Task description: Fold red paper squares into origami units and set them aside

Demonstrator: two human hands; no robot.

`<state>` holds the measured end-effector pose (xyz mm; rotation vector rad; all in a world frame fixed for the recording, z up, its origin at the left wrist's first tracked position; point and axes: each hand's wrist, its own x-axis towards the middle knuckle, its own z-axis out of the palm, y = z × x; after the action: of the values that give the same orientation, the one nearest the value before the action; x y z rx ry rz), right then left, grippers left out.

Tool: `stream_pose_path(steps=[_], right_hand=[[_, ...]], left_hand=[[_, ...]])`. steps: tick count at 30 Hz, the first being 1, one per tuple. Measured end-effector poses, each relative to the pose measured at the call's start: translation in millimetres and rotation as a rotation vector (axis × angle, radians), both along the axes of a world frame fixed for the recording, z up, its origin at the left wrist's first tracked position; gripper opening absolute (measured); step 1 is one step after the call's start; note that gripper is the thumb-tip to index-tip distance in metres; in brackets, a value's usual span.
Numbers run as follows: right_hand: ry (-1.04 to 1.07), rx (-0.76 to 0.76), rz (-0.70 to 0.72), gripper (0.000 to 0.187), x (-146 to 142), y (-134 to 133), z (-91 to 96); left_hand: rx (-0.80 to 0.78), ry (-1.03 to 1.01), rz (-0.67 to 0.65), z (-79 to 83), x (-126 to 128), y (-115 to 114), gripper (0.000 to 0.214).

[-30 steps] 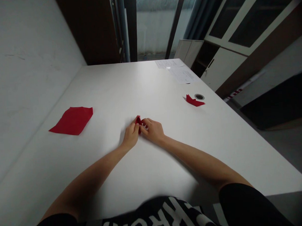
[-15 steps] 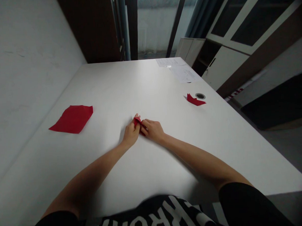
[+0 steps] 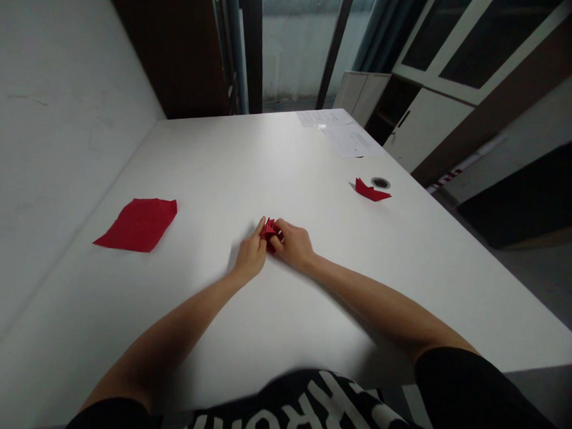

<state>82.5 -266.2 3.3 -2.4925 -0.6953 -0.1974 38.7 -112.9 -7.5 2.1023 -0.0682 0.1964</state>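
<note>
1. The folded red paper [image 3: 270, 228] is near the middle of the desk [image 3: 246, 172], between the left hand [image 3: 250, 254] and the right hand [image 3: 295, 246], with both touching it. Small points stick up at its top; its lower part is partly hidden by the fingers.
2. The left hand pinches the paper from its left side. The index finger stretches along the edge, pointing away from the body, and the thumb lies on the near side; the other fingers are mostly hidden.
3. The right hand pinches the opposite side, its fingers curled and the thumb bent in beneath them. The exact contact of each fingertip is too small to tell.
4. Both forearms slant inward from the near side of the desk, out of black sleeves [image 3: 464, 384]. A black shirt [image 3: 270, 392] with large white letters shows at the bottom.
5. Well to the left lies a red sheet [image 3: 139, 225], spread out, one corner pointing left.
6. To the right, well apart from the hands, sits a red folded shape [image 3: 373, 191] with pointed ends, just beside a round desk insert [image 3: 380, 182].
7. Printed white pages [image 3: 351, 140] lie at the far right corner of the desk.
8. A pale wall [image 3: 64, 123] runs along the left side; beyond the far edge are a window [image 3: 302, 55] and a dark curtain [image 3: 391, 26], with a white cabinet [image 3: 431, 123] to the right.
</note>
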Motion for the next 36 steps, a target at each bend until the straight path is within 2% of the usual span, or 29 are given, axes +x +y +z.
stream_pose_path(steps=[3, 6, 9, 14, 20, 24, 28, 33, 36], right_hand=[[-0.011, 0.027, -0.005, 0.023, 1.3, -1.2, -1.7], [-0.050, 0.040, 0.013, 0.019, 3.9, -3.6, -3.6], [-0.053, 0.055, 0.081, 0.011, 8.0, -7.1, -5.6], [-0.009, 0.100, 0.262, 0.011, 14.0, -10.9, -10.4], [0.053, 0.232, 0.131, 0.006, 13.7, -10.8, -13.0], [0.106, 0.295, 0.119, 0.010, 12.8, -10.9, -11.5], [0.128, 0.315, 0.088, 0.022, 12.5, -10.1, -10.6], [0.098, 0.288, 0.045, 0.023, 11.0, -8.7, -9.7], [0.051, 0.257, 0.022, 0.025, 8.8, -8.3, -8.6]], left_hand=[[0.117, 0.029, -0.023, 0.4, -3.9, -4.8, 0.057], [0.125, -0.013, -0.051, 0.1, -6.6, -7.3, 0.056], [0.038, -0.071, -0.064, 0.0, -5.8, -5.0, 0.052], [-0.172, -0.064, 0.024, -3.6, 2.5, 5.3, 0.043], [-0.395, -0.006, 0.027, -7.8, 6.1, 7.9, 0.039], [-0.447, 0.008, 0.021, -3.8, 4.5, 6.7, 0.035], [-0.463, 0.036, 0.024, -3.4, 5.5, 7.3, 0.032], [-0.526, 0.080, 0.038, -9.5, 8.9, 7.0, 0.032], [-0.614, 0.123, 0.024, -11.7, 10.5, 5.3, 0.033]])
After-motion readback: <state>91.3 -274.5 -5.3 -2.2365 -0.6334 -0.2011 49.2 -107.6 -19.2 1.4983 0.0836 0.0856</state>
